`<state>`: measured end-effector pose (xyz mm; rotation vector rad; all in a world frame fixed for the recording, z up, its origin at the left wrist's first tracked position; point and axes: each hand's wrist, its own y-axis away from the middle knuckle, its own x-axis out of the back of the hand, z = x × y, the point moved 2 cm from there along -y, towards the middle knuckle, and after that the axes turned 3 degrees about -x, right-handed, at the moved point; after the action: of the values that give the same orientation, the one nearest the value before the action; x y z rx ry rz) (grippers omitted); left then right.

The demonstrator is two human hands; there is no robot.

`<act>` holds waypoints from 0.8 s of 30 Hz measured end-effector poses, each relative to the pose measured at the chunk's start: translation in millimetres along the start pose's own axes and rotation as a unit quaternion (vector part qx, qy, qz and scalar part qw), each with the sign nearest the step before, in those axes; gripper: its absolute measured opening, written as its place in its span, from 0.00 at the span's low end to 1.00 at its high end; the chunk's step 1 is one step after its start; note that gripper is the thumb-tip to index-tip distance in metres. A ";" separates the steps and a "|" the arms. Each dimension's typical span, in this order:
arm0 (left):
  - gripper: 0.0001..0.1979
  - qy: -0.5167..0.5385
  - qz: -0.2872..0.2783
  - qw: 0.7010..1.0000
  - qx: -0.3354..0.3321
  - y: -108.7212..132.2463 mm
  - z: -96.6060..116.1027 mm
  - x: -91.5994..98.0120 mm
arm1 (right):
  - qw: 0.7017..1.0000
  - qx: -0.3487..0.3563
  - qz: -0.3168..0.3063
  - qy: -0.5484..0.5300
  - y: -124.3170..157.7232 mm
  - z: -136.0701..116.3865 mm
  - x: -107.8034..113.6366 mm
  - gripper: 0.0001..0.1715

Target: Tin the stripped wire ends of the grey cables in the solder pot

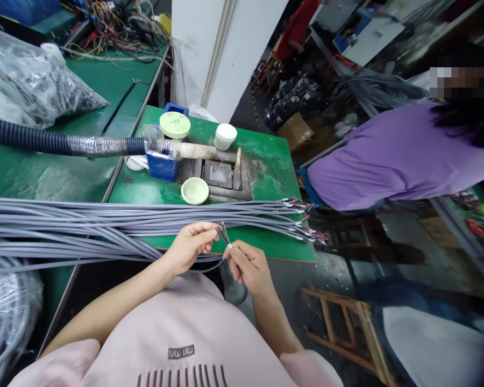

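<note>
Head view, downward, close above left hand, right hand.

A green table filled the frame's middle. Grey cables lay across its near edge; behind them sat a pale green lid, a metal fixture, a blue box and a white jar.

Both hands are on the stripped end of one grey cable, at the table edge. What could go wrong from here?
1. The thin coloured wires pinched between left hand and right hand look delicate; a hard tug might fray or snap them.
2. The loose grey cable bundle lies right beside the hands, its stripped ends overhanging the table; a snag could drag cables off.
</note>
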<state>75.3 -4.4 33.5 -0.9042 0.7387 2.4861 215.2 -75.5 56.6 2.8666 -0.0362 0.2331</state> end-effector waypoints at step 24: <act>0.14 -0.033 0.031 0.998 -0.048 1.2 -4.6 -8.1 | 0.999 0.020 -0.032 0.015 4.0 -1.6 5.7 0.19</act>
<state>82.6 -9.5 36.4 -0.8379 0.6398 2.6119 220.4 -78.9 60.1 2.8986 0.0656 0.2672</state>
